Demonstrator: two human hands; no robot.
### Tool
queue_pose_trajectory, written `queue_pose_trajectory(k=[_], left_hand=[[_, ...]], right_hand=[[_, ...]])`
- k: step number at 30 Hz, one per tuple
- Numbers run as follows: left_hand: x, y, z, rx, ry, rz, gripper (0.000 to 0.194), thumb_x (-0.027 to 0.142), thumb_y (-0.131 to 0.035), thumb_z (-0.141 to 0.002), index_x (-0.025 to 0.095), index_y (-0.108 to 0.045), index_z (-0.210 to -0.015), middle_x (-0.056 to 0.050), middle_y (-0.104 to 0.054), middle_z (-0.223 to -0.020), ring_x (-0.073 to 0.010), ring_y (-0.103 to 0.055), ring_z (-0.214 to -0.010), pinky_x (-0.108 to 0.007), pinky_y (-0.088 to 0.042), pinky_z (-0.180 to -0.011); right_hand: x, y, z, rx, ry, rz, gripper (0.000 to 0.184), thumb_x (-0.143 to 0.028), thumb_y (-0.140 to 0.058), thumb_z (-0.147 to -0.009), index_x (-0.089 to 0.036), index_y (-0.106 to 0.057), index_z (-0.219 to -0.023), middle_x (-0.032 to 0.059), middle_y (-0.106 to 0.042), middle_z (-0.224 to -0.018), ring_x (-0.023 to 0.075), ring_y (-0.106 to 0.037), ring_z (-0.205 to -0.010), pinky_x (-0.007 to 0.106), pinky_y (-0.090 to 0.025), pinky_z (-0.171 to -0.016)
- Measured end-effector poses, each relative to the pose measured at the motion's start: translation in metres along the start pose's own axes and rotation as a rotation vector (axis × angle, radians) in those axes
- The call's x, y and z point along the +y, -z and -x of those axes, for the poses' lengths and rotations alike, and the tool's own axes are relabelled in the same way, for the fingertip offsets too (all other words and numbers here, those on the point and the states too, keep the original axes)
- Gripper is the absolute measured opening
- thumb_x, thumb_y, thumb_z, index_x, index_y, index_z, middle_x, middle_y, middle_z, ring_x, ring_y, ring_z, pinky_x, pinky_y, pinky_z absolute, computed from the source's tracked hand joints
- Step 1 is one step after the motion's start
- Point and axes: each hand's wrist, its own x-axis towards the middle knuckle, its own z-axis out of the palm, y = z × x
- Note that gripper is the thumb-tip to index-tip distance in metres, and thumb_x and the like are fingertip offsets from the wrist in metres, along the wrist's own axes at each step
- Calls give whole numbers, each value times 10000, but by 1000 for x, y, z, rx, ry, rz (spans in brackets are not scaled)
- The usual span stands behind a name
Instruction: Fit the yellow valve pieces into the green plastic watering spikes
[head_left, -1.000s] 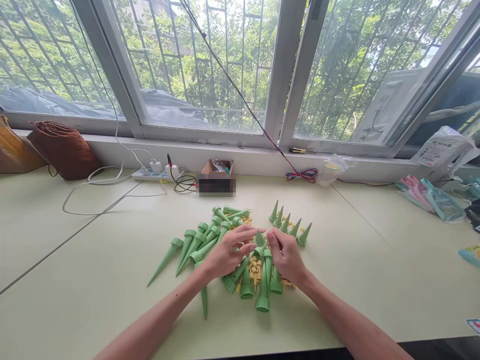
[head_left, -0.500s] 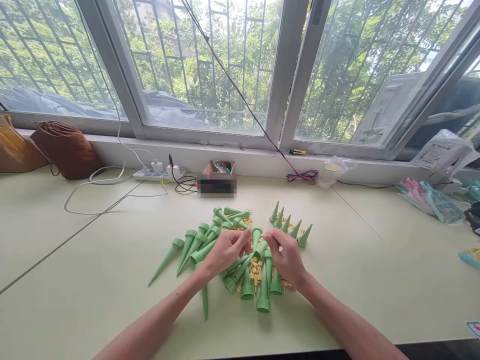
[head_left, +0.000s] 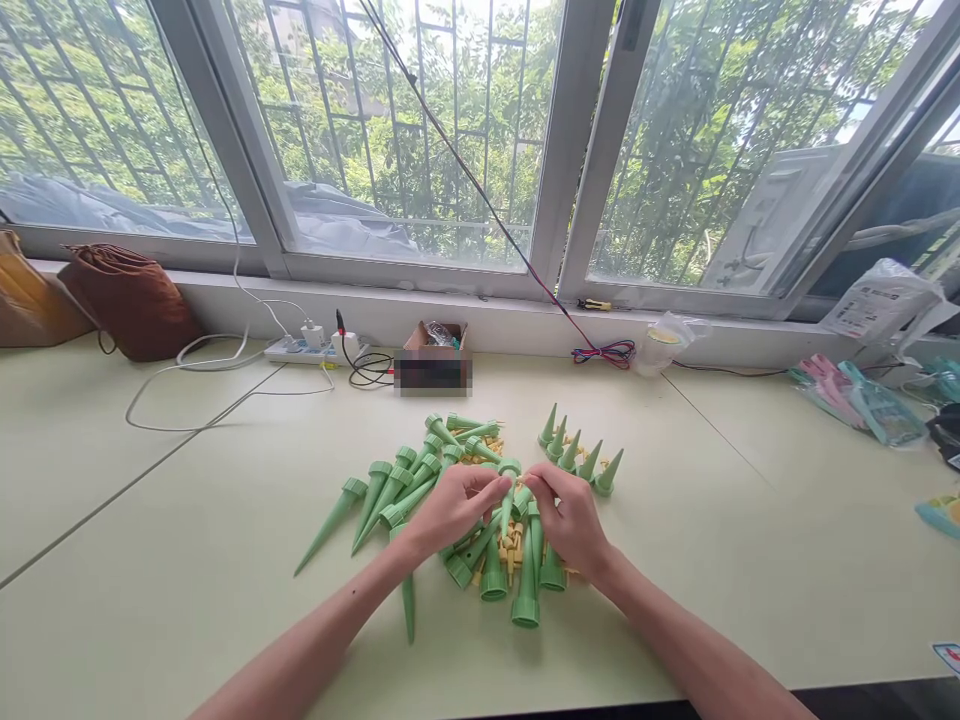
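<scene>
A heap of green plastic cone spikes (head_left: 397,490) lies on the pale table (head_left: 187,560), over a scatter of small yellow parts (head_left: 512,540). My left hand (head_left: 450,510) is closed round one green spike (head_left: 508,488), held upright with its wide cap up. My right hand (head_left: 574,520) pinches at that cap with curled fingers; whatever small piece it holds is hidden. Several spikes (head_left: 581,455) stand point-up just behind my right hand.
A brown bag (head_left: 127,300) sits at the back left, with a power strip (head_left: 304,348) and white cables beside it. A small cardboard box (head_left: 433,360) stands under the window. Plastic packets (head_left: 862,395) lie at the far right.
My hands have closed together over the heap; the left hand lifted one green spike upright, and the right hand's fingers moved onto its cap.
</scene>
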Motion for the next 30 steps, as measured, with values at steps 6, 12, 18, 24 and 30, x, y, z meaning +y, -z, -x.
queue_pose_trajectory(k=[6,12,18,24,30], left_hand=[[-6,-2,-1,13,-57,-28,470,476,-512,-935,152,-457,-599,32,-425,-578,-94,-437,-551,-204,-343,-516],[-9,-2,-2,51,-119,-69,456,420,-612,-890,150,-441,-565,40,-354,-600,-92,-355,-587,-206,-292,-510],[-8,-3,-1,70,-184,-90,463,378,-690,-849,144,-438,-539,41,-362,-606,-93,-318,-595,-223,-263,-520],[-7,-4,-1,125,-235,-153,463,371,-725,-827,143,-469,-517,36,-391,-592,-99,-333,-584,-239,-281,-527],[-5,-4,0,150,-284,-209,382,356,-700,-856,145,-572,-565,16,-476,-621,-106,-393,-589,-237,-340,-543]], right_hand=[[0,0,1,-1,-40,0,325,-307,-416,-1016,-188,-492,-723,-37,-431,-609,108,-355,-549,232,-297,-541],[-2,1,1,-9,-43,-21,327,-306,-400,-1017,-188,-502,-730,-37,-456,-606,105,-362,-533,232,-296,-535],[-2,1,2,-18,-40,-29,338,-310,-385,-1021,-191,-475,-718,-41,-426,-590,103,-346,-519,236,-284,-520],[-2,0,3,-20,-48,-32,353,-307,-378,-1024,-195,-423,-692,-49,-384,-578,97,-313,-508,240,-265,-507],[-2,-1,3,-15,-82,-33,382,-333,-367,-1024,-205,-354,-664,-59,-322,-554,95,-268,-494,249,-235,-492]])
